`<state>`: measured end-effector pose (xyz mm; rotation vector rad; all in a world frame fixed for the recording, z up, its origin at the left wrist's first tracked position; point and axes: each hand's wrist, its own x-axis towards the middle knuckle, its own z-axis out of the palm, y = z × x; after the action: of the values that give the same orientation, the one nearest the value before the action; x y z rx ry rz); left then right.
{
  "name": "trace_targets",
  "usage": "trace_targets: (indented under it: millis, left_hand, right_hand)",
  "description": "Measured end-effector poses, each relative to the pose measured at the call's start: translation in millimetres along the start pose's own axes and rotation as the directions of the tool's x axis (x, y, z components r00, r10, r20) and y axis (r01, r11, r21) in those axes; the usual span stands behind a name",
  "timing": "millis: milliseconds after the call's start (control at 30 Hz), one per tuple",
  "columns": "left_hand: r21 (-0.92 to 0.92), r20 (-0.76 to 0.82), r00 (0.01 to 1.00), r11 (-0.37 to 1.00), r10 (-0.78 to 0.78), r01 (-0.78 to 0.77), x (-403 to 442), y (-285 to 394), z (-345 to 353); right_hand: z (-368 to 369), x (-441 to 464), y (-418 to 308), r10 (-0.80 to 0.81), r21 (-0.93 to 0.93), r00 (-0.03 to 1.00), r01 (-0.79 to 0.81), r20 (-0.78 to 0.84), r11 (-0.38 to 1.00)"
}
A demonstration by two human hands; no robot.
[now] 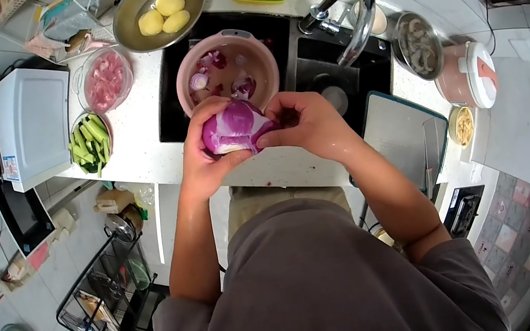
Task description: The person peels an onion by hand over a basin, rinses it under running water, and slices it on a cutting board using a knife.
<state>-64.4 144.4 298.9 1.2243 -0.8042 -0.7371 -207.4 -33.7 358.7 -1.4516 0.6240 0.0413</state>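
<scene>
A purple onion (pixel 234 127) with pale patches is held up in front of the near rim of a pink basin. My left hand (pixel 201 151) is wrapped round its left side, thumb below. The fingers of my right hand (pixel 300 121) are pinched at its right edge, where a bit of purple skin shows between them. Behind the onion, the pink basin (pixel 181 67) stands over the black sink and holds water with onion skins and onion pieces (pixel 243 86).
Back left are a steel bowl (pixel 129 30) of peeled potatoes, a bowl of raw meat (pixel 103 80) and cut green vegetables (pixel 90 142). The faucet (pixel 363 16) arches over the right basin. On the right lie a cutting board (pixel 399 129) and a knife (pixel 427 163).
</scene>
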Motion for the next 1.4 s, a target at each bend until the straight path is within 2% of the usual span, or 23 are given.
trace_targets:
  millis: [67, 167, 233, 300, 333, 367, 400, 467, 500, 533, 633, 667, 700, 767, 833, 933, 1000, 1033, 1100, 1133, 1233, 1333, 1400]
  left_hand:
    - [0.059, -0.043, 0.999, 0.998, -0.010, 0.013, 5, -2, -12]
    - [-0.006, -0.137, 0.982, 0.992, -0.129, 0.129, 13, -10, -25]
    - [-0.019, -0.146, 0.973, 0.984, -0.176, 0.176, 16, -9, -28]
    - [-0.478, -0.184, 0.927, 0.854, -0.326, 0.206, 19, -6, -30]
    - [-0.587, -0.179, 0.919, 0.787, -0.352, 0.187, 20, -1, -31]
    - [-0.586, -0.177, 0.920, 0.788, -0.349, 0.187, 20, 1, -34]
    - [-0.630, -0.173, 0.924, 0.759, -0.340, 0.162, 20, 2, -36]
    - [-0.685, -0.146, 0.934, 0.715, -0.327, 0.144, 18, 1, -38]
    - [-0.687, -0.137, 0.934, 0.711, -0.329, 0.150, 18, -2, -38]
    - [-0.598, -0.146, 0.942, 0.785, -0.302, 0.159, 18, -6, -38]
    - [-0.380, -0.152, 0.964, 0.913, -0.218, 0.147, 20, -8, -32]
    - [-0.248, -0.153, 0.975, 0.961, -0.161, 0.120, 21, -7, -30]
    - [-0.247, -0.148, 0.976, 0.961, -0.162, 0.123, 23, -6, -29]
    - [-0.077, -0.169, 0.977, 0.990, -0.131, 0.119, 27, -3, -28]
    - [-0.117, -0.155, 0.977, 0.985, -0.146, 0.129, 31, 2, -30]
    - [-0.183, -0.053, 0.998, 0.983, -0.018, 0.008, 35, 7, -30]
    - [-0.013, -0.068, 0.994, 0.996, -0.089, 0.089, 37, 12, -30]
    - [-0.012, -0.069, 0.993, 0.996, -0.090, 0.090, 38, 17, -28]
    - [-0.048, -0.146, 0.937, 0.948, -0.318, 0.315, 40, 27, -21]
    - [-0.049, -0.147, 0.936, 0.948, -0.319, 0.315, 39, 27, -19]
    - [0.046, -0.152, 0.955, 0.963, -0.254, 0.264, 37, 24, -15]
    - [0.110, -0.191, 0.977, 0.987, -0.097, 0.119, 32, 14, -11]
    - [0.126, -0.205, 0.979, 0.992, 0.000, 0.026, 32, 8, -13]
  right_hand:
    - [14, 5, -8, 0.046, -0.076, 0.999, -0.044, 0.013, 0.996]
    - [45, 12, -5, -0.184, -0.155, 0.971, 0.207, 0.156, 0.966]
    - [49, 16, -13, -0.212, -0.215, 0.965, 0.242, 0.157, 0.946]
    - [42, 20, -14, -0.126, 0.092, 0.991, 0.121, 0.053, 0.988]
    - [33, 23, -10, -0.105, 0.056, 0.994, 0.102, 0.039, 0.993]
    - [22, 31, 7, -0.203, -0.006, 0.979, 0.203, 0.004, 0.979]
    - [23, 38, 9, -0.380, -0.396, 0.915, 0.301, -0.138, 0.867]
    - [26, 41, 13, -0.572, -0.736, 0.796, 0.264, -0.199, 0.623]
    - [33, 39, 13, -0.320, -0.385, 0.919, 0.216, -0.229, 0.897]
    - [42, 38, 9, -0.064, 0.027, 0.988, 0.068, -0.138, 0.997]
    - [67, 33, -6, 0.181, 0.552, 0.978, -0.205, 0.099, 0.808]
    - [70, 32, -9, 0.133, 0.638, 0.987, -0.157, 0.085, 0.754]
    - [70, 33, -7, 0.133, 0.641, 0.988, -0.154, 0.081, 0.752]
    - [70, 36, -2, -0.038, 0.741, 0.999, 0.043, -0.024, 0.670]
    - [68, 34, -10, -0.015, 0.704, 0.999, 0.035, -0.035, 0.709]
    - [67, 37, -11, -0.065, 0.571, 0.983, 0.153, -0.172, 0.806]
    - [65, 38, -6, -0.125, 0.434, 0.975, 0.194, -0.183, 0.880]
    - [66, 38, -6, -0.124, 0.435, 0.976, 0.193, -0.181, 0.879]
    - [69, 38, -7, -0.116, 0.462, 0.970, 0.204, -0.212, 0.863]
    - [68, 39, -6, -0.115, 0.462, 0.971, 0.203, -0.211, 0.864]
    - [64, 42, -4, -0.069, 0.526, 0.975, 0.173, -0.212, 0.833]
    - [57, 43, -4, -0.056, 0.551, 0.984, 0.143, -0.172, 0.822]
    - [54, 48, 0, -0.168, 0.407, 0.970, 0.226, -0.174, 0.885]
